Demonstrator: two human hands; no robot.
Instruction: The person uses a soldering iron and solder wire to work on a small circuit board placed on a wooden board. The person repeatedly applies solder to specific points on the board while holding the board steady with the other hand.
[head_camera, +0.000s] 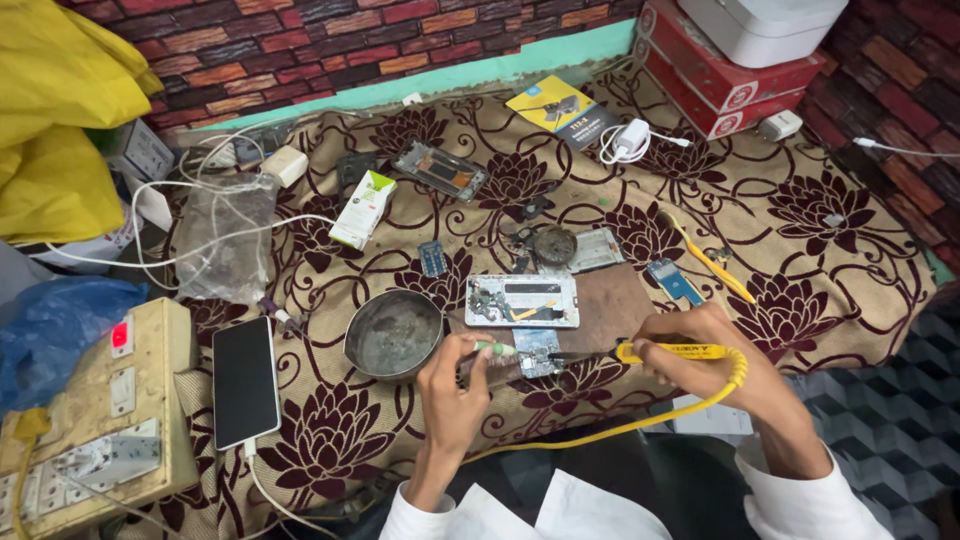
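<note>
My right hand (700, 352) grips a yellow soldering iron (668, 351) with a yellow cord (640, 422); its tip points left at a small circuit board (537, 353). My left hand (455, 385) pinches a thin green-handled tool (492, 348) and steadies that board from the left. Just beyond the board lies an opened phone body (522, 300) on a brown mat (615, 305).
A round metal dish (393, 333) sits left of my left hand. A phone on a cable (245, 381) and a power strip box (100, 410) lie at the left. Small boards, a yellow tool (712, 262), chargers and red boxes (720, 75) scatter the floral cloth (800, 220).
</note>
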